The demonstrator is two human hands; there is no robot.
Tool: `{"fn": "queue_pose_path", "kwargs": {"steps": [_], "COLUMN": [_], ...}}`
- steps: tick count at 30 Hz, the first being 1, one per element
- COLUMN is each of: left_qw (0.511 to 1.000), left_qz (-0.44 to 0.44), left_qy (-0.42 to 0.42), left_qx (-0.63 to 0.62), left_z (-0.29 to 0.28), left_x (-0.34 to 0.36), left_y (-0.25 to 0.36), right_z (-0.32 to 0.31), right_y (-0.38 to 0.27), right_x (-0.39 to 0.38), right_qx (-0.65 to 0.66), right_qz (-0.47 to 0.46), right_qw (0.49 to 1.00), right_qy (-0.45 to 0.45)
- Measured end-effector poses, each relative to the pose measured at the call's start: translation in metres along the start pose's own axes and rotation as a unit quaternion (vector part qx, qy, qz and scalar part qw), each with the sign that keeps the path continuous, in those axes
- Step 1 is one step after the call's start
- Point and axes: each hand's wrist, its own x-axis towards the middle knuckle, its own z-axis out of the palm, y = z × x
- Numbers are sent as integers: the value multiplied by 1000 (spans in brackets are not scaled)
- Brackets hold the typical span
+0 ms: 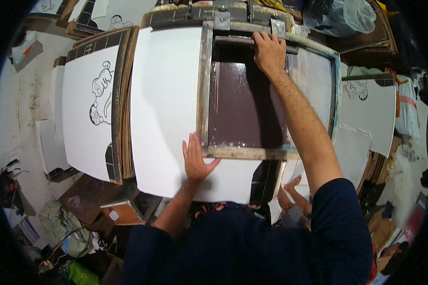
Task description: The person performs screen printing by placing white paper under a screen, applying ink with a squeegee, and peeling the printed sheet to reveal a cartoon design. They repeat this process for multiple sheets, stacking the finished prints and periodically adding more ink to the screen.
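Note:
A wooden screen-printing frame [205, 85] lies over a white sheet [164, 90] on the board in front of me. Dark purple-brown mesh [233, 102] fills its left part, glossy in places. At the frame's far end, my right hand [270, 53] is closed over a long dark squeegee [233, 42], fingers curled across its top. My left hand [196, 159] has its fingers stretched out and rests against the frame's near left corner, above the sheet. Metal hinge clamps [222, 20] hold the far edge of the frame.
On the left stands a stack of boards [124, 104], topped by a white sheet with black cartoon line drawings [100, 90]. Another printed sheet [373, 109] lies at right. Plastic bags [340, 18] sit at the back right. Another person's bare legs [292, 199] show below the frame.

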Motion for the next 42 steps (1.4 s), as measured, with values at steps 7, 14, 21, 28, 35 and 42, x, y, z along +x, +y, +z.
{"fn": "queue_pose_path", "kwargs": {"steps": [7, 14, 21, 28, 35, 42], "left_qw": [1000, 1000, 997, 964, 959, 958], "left_qz": [11, -6, -34, -136, -135, -137], "left_qy": [11, -7, 9, 6, 10, 12], "left_qx": [5, -23, -63, -227, -248, -253], "left_z": [3, 2, 0, -10, -12, -19], "left_x": [-3, -5, 0, 8, 6, 4], "left_y": [-2, -4, 3, 16, 17, 21], "right_z": [-67, -124, -125, -134, -146, -126], "right_y": [-57, -116, -116, -90, -87, -76], "right_x": [-138, -252, -257, -199, -194, -178], "right_qx": [20, 64, 71, 112, 100, 112], "right_qz": [36, 54, 57, 49, 48, 17], "right_qw": [995, 988, 990, 984, 966, 975], "right_qy": [-89, -128, -112, -127, -234, -190]}}
